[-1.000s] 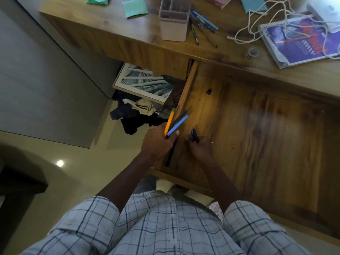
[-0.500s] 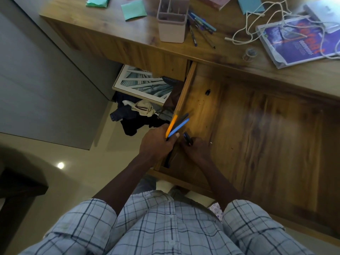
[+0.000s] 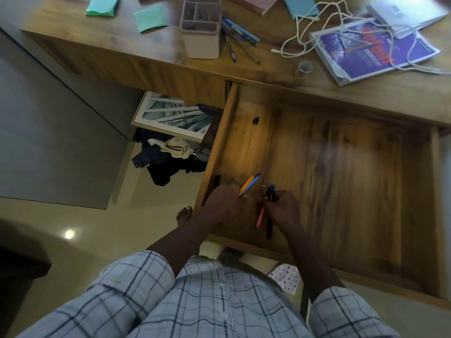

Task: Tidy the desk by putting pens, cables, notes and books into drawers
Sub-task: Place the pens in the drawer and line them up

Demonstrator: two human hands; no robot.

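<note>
Your left hand (image 3: pixel 223 202) is curled round the orange and blue pens (image 3: pixel 249 185). Your right hand (image 3: pixel 284 207) pinches a dark blue pen (image 3: pixel 270 192). Both hands are low inside the open drawer (image 3: pixel 220 145), in its near left corner. A pink pen (image 3: pixel 260 217) and a black pen (image 3: pixel 269 226) stick out from under your right hand toward the near wall. I cannot tell if you hold those two or if they lie on the drawer floor. Pens are light, thin and stiff, and I think they are smooth, so they may roll or slip out of a bunch. Hold them round the middle and lay them down flat, side by side, and do not drop them. A second ago your left hand was up by the drawer's left wall and its pens stuck out far. Now that hand is down inside the drawer and less of those pens shows. The pink pen did not show then, and now it does. Far from you on the desk (image 3: pixel 268 76) lie the loose pens (image 3: pixel 240 36), the white cable (image 3: pixel 277 51), the green notes (image 3: pixel 151 18) and the blue book (image 3: pixel 375 52), not yet put away.
</note>
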